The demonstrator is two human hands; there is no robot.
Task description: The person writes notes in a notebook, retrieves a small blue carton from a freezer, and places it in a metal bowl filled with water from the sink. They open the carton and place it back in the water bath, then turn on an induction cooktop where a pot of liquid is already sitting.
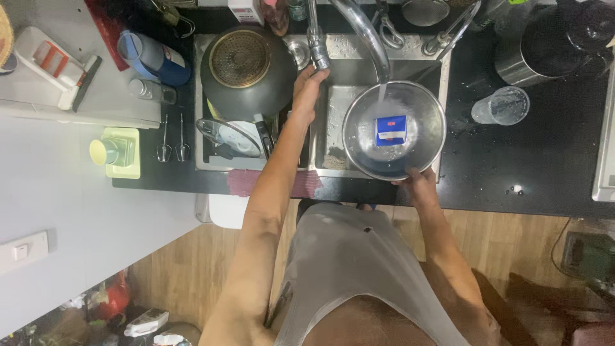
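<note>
filling steel bowl [359, 144] under faucet stream [382, 93], over right sink basin | blue carton [391, 130] inside bowl | right hand [418, 182] fingers curled on bowl's near rim | left hand [309, 86] closed around faucet handle [318, 54] | dark pot [246, 70] in left basin

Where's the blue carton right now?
The blue carton lies inside the steel bowl under the running tap, over the sink's right side; the right hand holds the bowl's near rim.
</note>
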